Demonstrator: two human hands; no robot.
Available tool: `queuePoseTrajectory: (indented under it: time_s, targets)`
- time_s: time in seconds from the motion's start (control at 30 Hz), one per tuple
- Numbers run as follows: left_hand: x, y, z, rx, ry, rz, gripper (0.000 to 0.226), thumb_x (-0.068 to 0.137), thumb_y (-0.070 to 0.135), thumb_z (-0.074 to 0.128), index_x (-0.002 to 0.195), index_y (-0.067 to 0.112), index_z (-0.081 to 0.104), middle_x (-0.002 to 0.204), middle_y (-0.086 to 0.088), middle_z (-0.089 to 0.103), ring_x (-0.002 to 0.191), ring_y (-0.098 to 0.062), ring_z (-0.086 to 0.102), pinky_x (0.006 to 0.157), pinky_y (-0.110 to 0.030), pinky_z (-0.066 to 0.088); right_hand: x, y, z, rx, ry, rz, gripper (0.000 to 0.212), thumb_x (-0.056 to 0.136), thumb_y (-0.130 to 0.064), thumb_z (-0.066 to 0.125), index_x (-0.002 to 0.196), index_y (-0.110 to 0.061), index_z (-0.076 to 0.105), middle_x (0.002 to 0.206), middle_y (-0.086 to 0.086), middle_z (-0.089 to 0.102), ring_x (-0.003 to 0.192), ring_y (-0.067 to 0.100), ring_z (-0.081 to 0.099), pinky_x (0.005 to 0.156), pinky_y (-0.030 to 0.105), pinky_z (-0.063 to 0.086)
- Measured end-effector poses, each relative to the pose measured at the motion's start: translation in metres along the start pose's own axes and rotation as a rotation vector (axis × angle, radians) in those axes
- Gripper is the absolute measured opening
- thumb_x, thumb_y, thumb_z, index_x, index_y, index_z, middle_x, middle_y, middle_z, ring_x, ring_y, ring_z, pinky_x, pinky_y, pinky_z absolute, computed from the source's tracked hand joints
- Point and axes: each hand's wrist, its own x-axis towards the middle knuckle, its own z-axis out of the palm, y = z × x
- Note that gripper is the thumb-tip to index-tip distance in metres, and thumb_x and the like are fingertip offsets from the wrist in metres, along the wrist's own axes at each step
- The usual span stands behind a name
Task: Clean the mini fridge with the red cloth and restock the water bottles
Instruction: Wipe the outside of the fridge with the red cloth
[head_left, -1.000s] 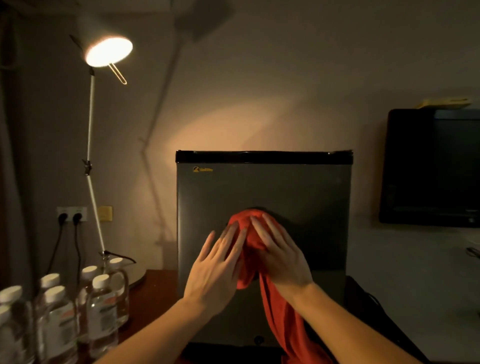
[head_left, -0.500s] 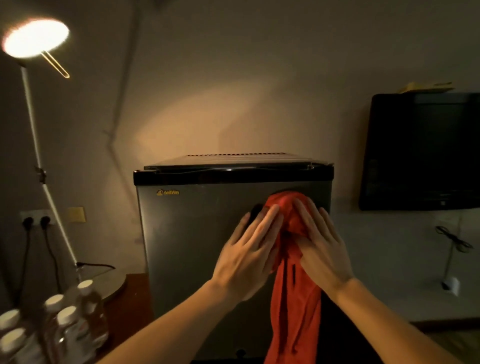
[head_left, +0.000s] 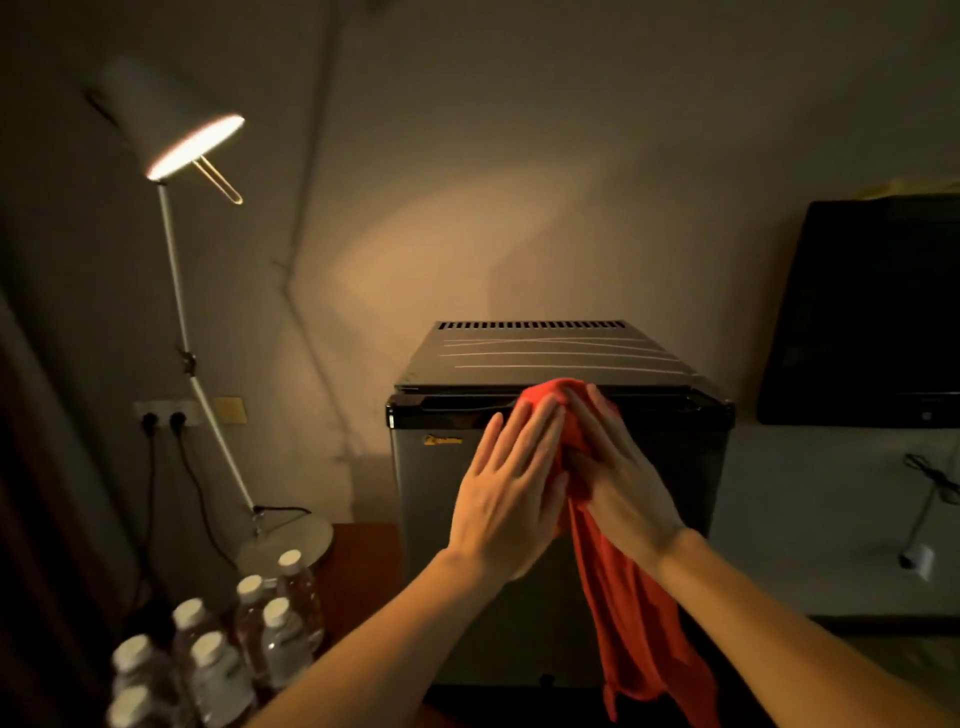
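The grey mini fridge with a black top stands in the middle, door closed. A red cloth is bunched against the door's upper edge and hangs down its front. My left hand and my right hand press the cloth flat against the fridge with straight fingers, side by side. Several clear water bottles with white caps stand on the wooden surface at lower left.
A white desk lamp shines at the left, its round base beside the bottles. Two plugs sit in a wall socket. A black television hangs at the right, with a cable below it.
Both hands have slid the cloth upward on the door, from its middle to its top edge. The view now looks down on the fridge's top.
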Motion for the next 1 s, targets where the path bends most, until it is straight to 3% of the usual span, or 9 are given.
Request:
queuePoseTrajectory:
  time_s: [0.13,0.27,0.37,0.5,0.63,0.73,0.83,0.93,1.0]
  targets:
    - [-0.01,-0.047,-0.032,0.041,-0.024,-0.123,0.06,0.102,0.031,0.043,0.155,0.012,0.022,0.163,-0.004,0.017,0.151,-0.019,0.012,0.121,-0.048,0.019,0.061,-0.04,-0.012,0.202,-0.029,0.022,0.046,0.091,-0.011,0.052,0.137,-0.015,0.047,0.152,0.016,0.032,0.144,0.033,0.027,0.104,0.05,0.043]
    - [0.002,-0.085,-0.052,0.111,-0.09,-0.115,0.058,0.102,0.032,0.036,0.156,0.015,0.022,0.163,-0.003,0.017,0.151,-0.016,0.009,0.121,-0.046,0.019,0.119,-0.052,-0.022,0.242,-0.098,0.062,0.042,0.087,-0.007,0.054,0.125,-0.022,0.046,0.137,0.011,0.036,0.126,0.035,0.046,0.09,0.048,0.053]
    - [0.029,-0.105,-0.05,0.097,-0.155,-0.122,0.059,0.102,0.039,0.032,0.155,0.014,0.026,0.162,-0.003,0.021,0.15,-0.015,0.016,0.121,-0.042,0.02,0.159,-0.045,-0.021,0.162,-0.124,0.08,0.035,0.089,-0.003,0.05,0.12,-0.018,0.049,0.123,0.007,0.036,0.118,0.035,0.044,0.093,0.045,0.049]
    - [0.075,-0.112,-0.033,0.026,-0.417,-0.197,0.072,0.099,0.056,0.019,0.156,0.013,0.015,0.164,-0.004,0.015,0.151,-0.015,0.011,0.123,-0.041,0.013,0.195,-0.012,-0.005,0.184,-0.289,0.149,0.034,0.083,0.006,0.051,0.11,-0.014,0.056,0.12,0.008,0.039,0.117,0.036,0.042,0.093,0.045,0.046]
    - [0.115,-0.12,-0.001,0.072,-0.629,-0.23,0.066,0.103,0.054,0.018,0.157,0.016,0.014,0.165,-0.004,0.011,0.151,-0.016,0.004,0.122,-0.042,0.007,0.208,0.028,0.012,0.186,-0.419,0.177,0.032,0.086,-0.004,0.056,0.114,-0.018,0.061,0.121,0.011,0.048,0.117,0.031,0.046,0.097,0.04,0.044]
    - [0.141,-0.126,0.018,0.146,-0.761,-0.227,0.065,0.104,0.051,0.015,0.156,0.013,0.013,0.164,-0.011,0.007,0.152,-0.022,0.003,0.122,-0.044,0.006,0.213,0.049,0.022,0.201,-0.431,0.163,0.04,0.084,-0.007,0.062,0.12,-0.018,0.051,0.116,0.012,0.055,0.113,0.033,0.054,0.089,0.037,0.047]
    - [0.165,-0.133,0.036,0.191,-0.846,-0.169,0.061,0.105,0.042,0.016,0.155,0.007,0.012,0.163,-0.019,0.003,0.151,-0.031,0.001,0.123,-0.045,0.005,0.219,0.063,0.03,0.238,-0.444,0.138,0.048,0.084,-0.008,0.055,0.13,-0.013,0.042,0.133,0.014,0.049,0.129,0.03,0.044,0.1,0.038,0.043]
    - [0.181,-0.148,0.056,0.228,-0.927,-0.154,0.075,0.095,0.044,0.008,0.153,-0.004,0.007,0.16,-0.029,0.003,0.15,-0.035,-0.004,0.122,-0.045,0.005,0.223,0.073,0.034,0.266,-0.517,0.15,0.054,0.087,-0.018,0.047,0.139,-0.005,0.041,0.157,0.018,0.02,0.146,0.027,0.017,0.118,0.041,0.022]
    - [0.187,-0.153,0.064,0.242,-0.952,-0.142,0.064,0.101,0.029,0.023,0.151,-0.008,0.009,0.159,-0.031,0.002,0.15,-0.035,-0.004,0.122,-0.043,0.003,0.225,0.079,0.037,0.291,-0.566,0.142,0.054,0.091,-0.029,0.045,0.139,-0.005,0.043,0.16,0.018,0.007,0.148,0.027,0.008,0.12,0.041,0.014]
